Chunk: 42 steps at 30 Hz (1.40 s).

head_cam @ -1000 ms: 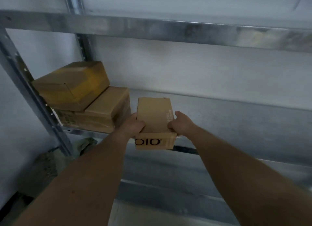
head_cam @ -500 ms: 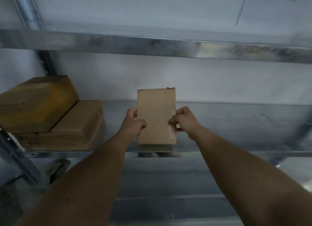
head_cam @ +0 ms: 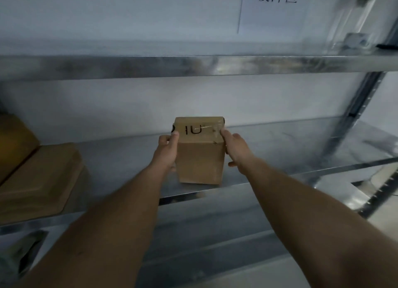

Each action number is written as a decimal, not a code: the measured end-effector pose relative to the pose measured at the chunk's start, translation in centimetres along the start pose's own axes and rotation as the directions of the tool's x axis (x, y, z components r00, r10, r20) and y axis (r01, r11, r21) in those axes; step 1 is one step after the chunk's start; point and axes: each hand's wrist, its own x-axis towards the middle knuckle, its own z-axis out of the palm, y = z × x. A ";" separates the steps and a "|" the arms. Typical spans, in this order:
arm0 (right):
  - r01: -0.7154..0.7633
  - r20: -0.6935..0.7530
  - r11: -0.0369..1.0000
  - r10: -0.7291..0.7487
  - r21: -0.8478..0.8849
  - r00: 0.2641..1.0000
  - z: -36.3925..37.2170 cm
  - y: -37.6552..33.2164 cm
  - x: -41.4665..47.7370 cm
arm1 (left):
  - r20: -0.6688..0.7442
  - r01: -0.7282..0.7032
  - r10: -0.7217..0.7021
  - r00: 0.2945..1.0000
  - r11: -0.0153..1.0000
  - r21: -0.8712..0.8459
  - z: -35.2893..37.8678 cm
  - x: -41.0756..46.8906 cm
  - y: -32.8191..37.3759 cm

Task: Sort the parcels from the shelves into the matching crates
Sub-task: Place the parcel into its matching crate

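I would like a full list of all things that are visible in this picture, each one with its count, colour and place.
small parcel: one, brown cardboard with black marks on its upper face, centre, at the shelf's front
larger boxes: two, brown and yellowish, stacked at the left of the same shelf
shelf: one, grey metal, across the middle
upper beam: one, grey metal, above
upright post: one, grey metal, right
paper sign: one, white with dark characters, wall, top right
left hand: one, grips the parcel's left side
right hand: one, grips the parcel's right side
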 end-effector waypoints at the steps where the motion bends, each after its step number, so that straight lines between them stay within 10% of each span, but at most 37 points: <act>1: 0.011 -0.023 1.000 -0.011 -0.004 1.000 -0.8 0.5 0.3 | -0.012 -0.009 0.009 1.000 1.000 0.012 0.7 0.0 0.3; 11: 0.220 0.059 0.952 -0.213 -0.211 0.975 -6.3 3.9 1.6 | 0.165 -0.104 0.074 0.983 0.978 0.179 6.1 -1.2 0.8; 25: 0.162 0.129 0.965 -0.138 -0.204 0.982 -12.7 9.1 4.0 | 0.178 -0.124 0.081 0.981 0.960 0.250 13.5 -2.7 1.5; 42: 0.191 -0.087 0.792 -0.294 -0.579 0.952 -34.1 19.8 -0.4 | 0.568 -0.574 0.353 0.744 0.773 0.271 35.9 -7.6 3.9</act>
